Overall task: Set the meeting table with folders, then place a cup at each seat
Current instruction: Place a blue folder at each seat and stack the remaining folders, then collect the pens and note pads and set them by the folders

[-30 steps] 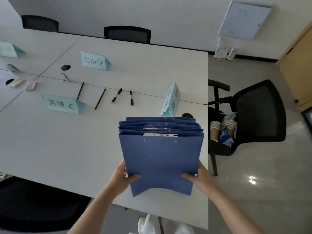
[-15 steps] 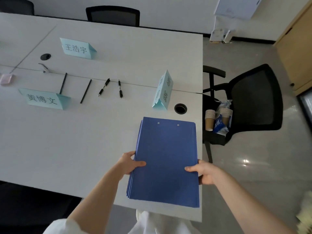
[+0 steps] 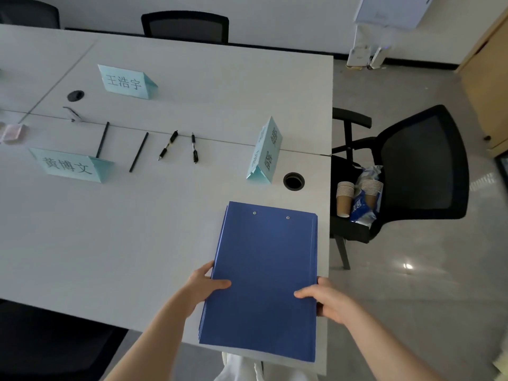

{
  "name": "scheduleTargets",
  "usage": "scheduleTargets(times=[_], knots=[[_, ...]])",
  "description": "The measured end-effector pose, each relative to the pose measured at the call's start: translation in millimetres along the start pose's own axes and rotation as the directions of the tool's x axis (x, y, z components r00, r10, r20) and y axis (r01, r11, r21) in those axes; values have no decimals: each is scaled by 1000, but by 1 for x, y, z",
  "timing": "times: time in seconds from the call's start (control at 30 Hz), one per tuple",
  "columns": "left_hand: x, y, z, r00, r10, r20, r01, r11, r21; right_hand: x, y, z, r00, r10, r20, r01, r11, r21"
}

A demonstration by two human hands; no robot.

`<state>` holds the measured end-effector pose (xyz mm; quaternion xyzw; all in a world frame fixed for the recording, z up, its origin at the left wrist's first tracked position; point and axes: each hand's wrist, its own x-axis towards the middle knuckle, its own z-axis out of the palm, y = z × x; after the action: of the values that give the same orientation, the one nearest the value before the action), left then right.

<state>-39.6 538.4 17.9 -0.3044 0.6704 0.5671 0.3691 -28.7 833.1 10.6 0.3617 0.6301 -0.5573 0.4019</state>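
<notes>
A: Item one, stack of blue folders (image 3: pixel 264 276). Position?
B: Lowered from upright a second earlier; lay flat on the bench (image 3: pixel 115 243) at the near right corner, near edge overhanging slightly.
A: Hands?
B: Left hand (image 3: pixel 204 284) gripped the stack's left edge, thumb on top. Right hand (image 3: pixel 325 296) gripped the right edge likewise, fingers curled beneath.
A: Item two, cups?
B: Paper cups (image 3: pixel 345 198), two nested stacks, on the black chair (image 3: pixel 423 171) right of the bench. Untouched.
A: Seats marked?
B: Three name cards seen: nearest card (image 3: pixel 265 152) just beyond the stack, one (image 3: pixel 70 166) at left, one (image 3: pixel 125 82) far. Pens (image 3: pixel 193 148) along the centre seam.
A: Meaning for the task?
B: Stack delivered, none dealt out. Probably next: peeling off the top folder for the nearest seat.
</notes>
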Motion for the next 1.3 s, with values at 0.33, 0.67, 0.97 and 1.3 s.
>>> scheduleTargets(times=[0.33, 0.67, 0.97, 1.3], knots=[[1, -10, 6, 996, -48, -81, 46, 999, -21, -8, 7, -2, 982, -189, -21, 176, 948, -266], [-24, 20, -11, 949, 62, -310, -67, 998, -3, -28, -48, -11, 781, -585, -219, 380, 723, -577], [-27, 53, -55, 907, 162, -389, -184, 983, -19, -32, -136, 38, 720, -693, -19, 550, 587, -594], [58, 146, -157, 829, 328, -452, -207, 932, 296, 12, -259, 152, 704, -706, 80, 553, 474, -685]])
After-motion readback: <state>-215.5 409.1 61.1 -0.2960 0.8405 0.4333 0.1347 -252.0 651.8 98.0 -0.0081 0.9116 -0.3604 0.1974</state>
